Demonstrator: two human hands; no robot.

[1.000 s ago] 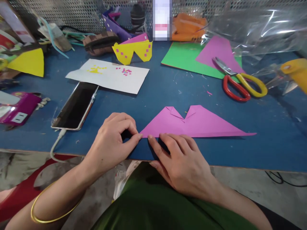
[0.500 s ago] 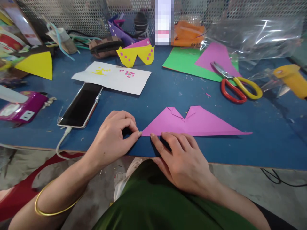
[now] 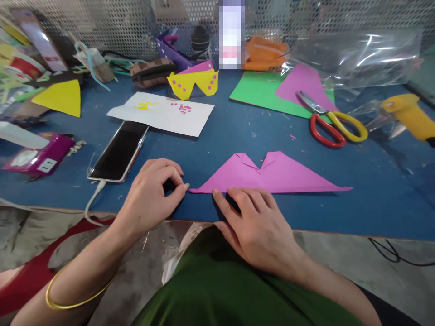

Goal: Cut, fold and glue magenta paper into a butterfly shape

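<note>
A folded pink paper (image 3: 268,174) lies on the table with two blunt peaks, a notch between them and a narrow fold along its lower edge. My right hand (image 3: 260,222) rests at that lower edge, its fingers stretched out and the fingertips pressing on the paper. Just off the paper's pointed left end is my left hand (image 3: 154,190), fingers curled and thumb tip against the index finger. Nothing shows in its pinch.
Scissors (image 3: 326,122) lie on green (image 3: 258,93) and pink sheets at the right, near a yellow glue gun (image 3: 406,113). A phone (image 3: 118,151), a white sheet (image 3: 166,120) with small paper bits and a yellow paper mask (image 3: 193,83) are beyond my left hand.
My left hand has slid left from the paper's left end, where a thin folded tip now shows. The right hand keeps its place on the edge.
</note>
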